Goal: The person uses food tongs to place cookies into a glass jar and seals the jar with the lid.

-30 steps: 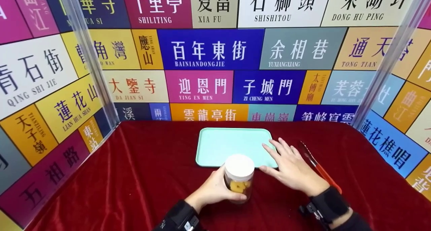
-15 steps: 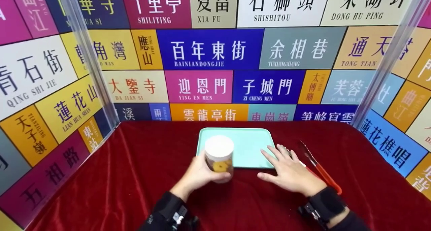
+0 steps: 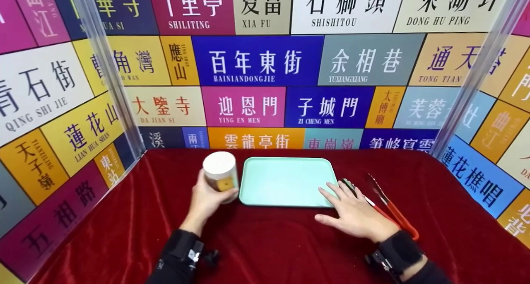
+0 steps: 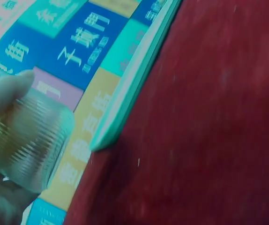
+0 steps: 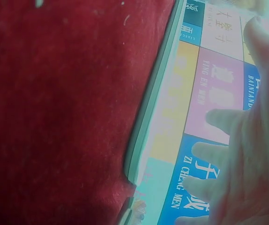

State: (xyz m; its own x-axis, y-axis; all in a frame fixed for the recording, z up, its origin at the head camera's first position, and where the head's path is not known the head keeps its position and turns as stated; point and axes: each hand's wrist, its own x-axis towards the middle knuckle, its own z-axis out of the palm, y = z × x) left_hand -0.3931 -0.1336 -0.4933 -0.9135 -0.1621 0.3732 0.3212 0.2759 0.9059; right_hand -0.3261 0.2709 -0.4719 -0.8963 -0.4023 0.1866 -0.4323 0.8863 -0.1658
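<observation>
My left hand [image 3: 207, 199] grips a clear jar [image 3: 225, 184] with a white lid, left of the mint-green tray [image 3: 285, 180]. Yellow pieces show through the jar's wall; in the left wrist view its ribbed clear body [image 4: 36, 136] is tilted, with thumb and fingers around it. My right hand [image 3: 356, 213] is spread, its fingertips over the tray's right front corner. Whether they touch the tray cannot be made out. Beside this hand lie tongs [image 3: 395, 213] with red handles, partly covered by it. In the right wrist view the fingers [image 5: 209, 154] are extended and hold nothing.
A dark red velvet cloth [image 3: 273, 246] covers the table. Panels [image 3: 256, 60] with coloured name signs stand at the back and both sides. Clear upright posts [image 3: 476, 77] mark the back corners.
My left hand has carried the jar leftward and away from me, from in front of the tray to its left side. The right hand has stayed almost in place.
</observation>
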